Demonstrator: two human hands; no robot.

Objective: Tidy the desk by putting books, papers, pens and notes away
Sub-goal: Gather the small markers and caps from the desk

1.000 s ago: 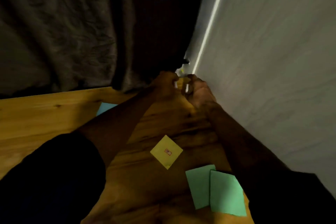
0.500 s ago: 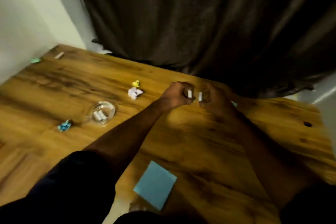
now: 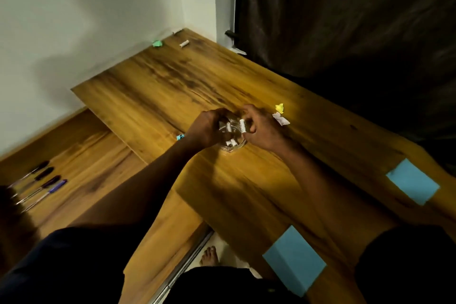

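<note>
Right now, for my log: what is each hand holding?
Left hand: pinches a short white roll.
Right hand: pinches a longer white roll.

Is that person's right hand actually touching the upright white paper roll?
Touching. The head view shows the right hand pinching the white paper roll, no gap between them.
</note>
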